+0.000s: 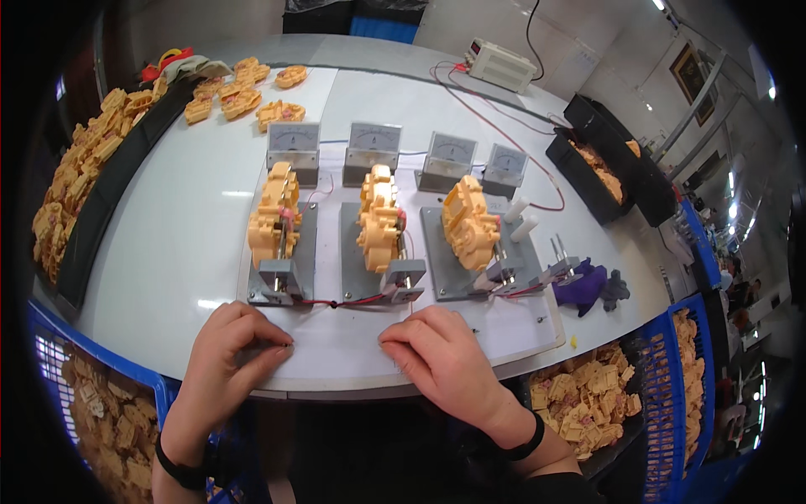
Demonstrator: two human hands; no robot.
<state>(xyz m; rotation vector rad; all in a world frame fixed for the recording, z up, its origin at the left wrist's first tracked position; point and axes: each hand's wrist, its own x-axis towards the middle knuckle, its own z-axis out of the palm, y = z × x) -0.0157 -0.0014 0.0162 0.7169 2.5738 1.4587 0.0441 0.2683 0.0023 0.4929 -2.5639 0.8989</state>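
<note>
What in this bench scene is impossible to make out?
In the head view:
- Tiny item at the left hand's fingertips: too small to identify.
- Whether the right hand pinches anything: its fingers obscure this.
- Meter needles: too small, blurred.
- Left blue crate's far side: cut by the dark rim.

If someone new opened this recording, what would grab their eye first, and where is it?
Probably the three yellow-orange plastic housings standing on grey fixtures at the centre, with four dial meters in a row behind them. Next, the long black bin heaped with similar parts along the left side. In front of the fixtures, the left hand and right hand rest near the table's front edge, apart.
</note>
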